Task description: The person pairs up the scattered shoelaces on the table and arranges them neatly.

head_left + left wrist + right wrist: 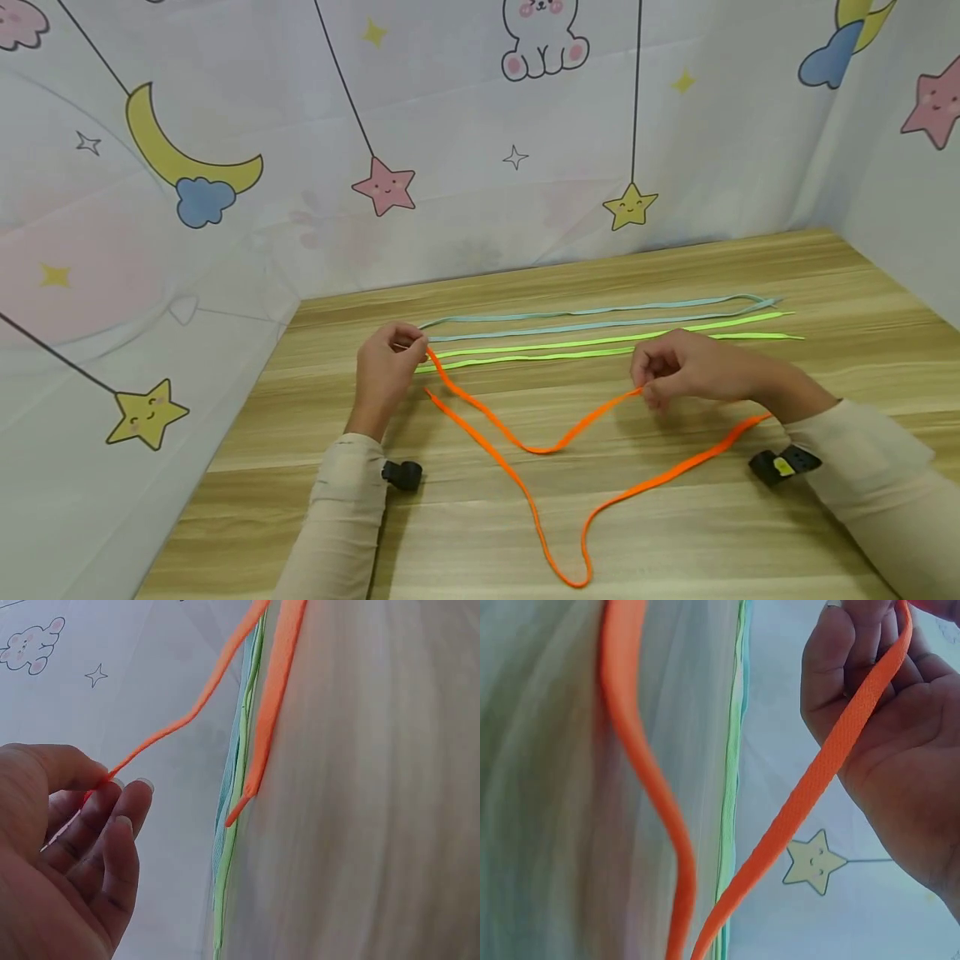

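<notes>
An orange shoelace [504,458] is held between both hands, sagging in the middle, while another stretch of it lies curved on the table nearer the front. My left hand [388,367] pinches one end between thumb and forefinger; the left wrist view shows the lace [180,724] running up from those fingertips. My right hand [693,367] pinches the lace farther along, and in the right wrist view the orange band [810,787] passes across the palm. A tipped orange end lies free close to the left hand. Behind the hands is a yellow-green lace [540,346], partly covered by them.
Farthest back on the wooden table [465,533] lies a pale blue lace [525,317], doubled and stretched sideways. Printed fabric [465,100] with stars and moons hangs behind the table and along its sides. Each wrist carries a small black camera [405,475].
</notes>
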A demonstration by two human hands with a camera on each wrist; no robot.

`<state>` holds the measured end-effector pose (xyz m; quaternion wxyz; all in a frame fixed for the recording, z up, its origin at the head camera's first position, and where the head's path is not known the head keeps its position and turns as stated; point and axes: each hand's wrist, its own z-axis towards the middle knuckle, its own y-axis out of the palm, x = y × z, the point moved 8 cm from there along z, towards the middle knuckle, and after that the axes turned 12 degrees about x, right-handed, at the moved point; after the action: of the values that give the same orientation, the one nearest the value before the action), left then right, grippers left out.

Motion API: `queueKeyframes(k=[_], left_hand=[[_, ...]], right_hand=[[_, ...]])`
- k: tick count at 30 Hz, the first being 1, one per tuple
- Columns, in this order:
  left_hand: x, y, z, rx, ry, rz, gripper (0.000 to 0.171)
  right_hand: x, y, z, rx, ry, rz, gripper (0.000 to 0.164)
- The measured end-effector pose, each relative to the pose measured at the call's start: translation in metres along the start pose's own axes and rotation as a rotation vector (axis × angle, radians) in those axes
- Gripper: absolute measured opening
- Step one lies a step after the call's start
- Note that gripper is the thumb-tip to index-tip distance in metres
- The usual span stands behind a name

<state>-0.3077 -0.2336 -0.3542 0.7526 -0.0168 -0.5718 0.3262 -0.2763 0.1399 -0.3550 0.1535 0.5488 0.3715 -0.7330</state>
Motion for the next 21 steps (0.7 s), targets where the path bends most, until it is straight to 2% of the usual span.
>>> queueKeyframes(k=[4, 11, 16, 21], left_hand=[[-0.001, -0.003, 0.001, 0.009, -0.026, -0.039, 0.014], [-0.007, -0.006, 0.004, -0.008, -0.091, -0.073, 0.035], [-0.013, -0.009, 0.005, -0.001, -0.165, -0.108, 0.027], [-0.018, -0.010, 0.007, 0.009, -0.200, -0.118, 0.026]], right_hand=[[0.001, -0.009, -0.001, 0.038, -0.007, -0.008, 0.003], [0.008, -0.027, -0.005, 0.123, 0.029, -0.024, 0.001], [0.011, -0.036, -0.007, 0.166, 0.032, -0.002, 0.008], [0.013, -0.044, -0.010, 0.190, 0.041, -0.001, 0.012]])
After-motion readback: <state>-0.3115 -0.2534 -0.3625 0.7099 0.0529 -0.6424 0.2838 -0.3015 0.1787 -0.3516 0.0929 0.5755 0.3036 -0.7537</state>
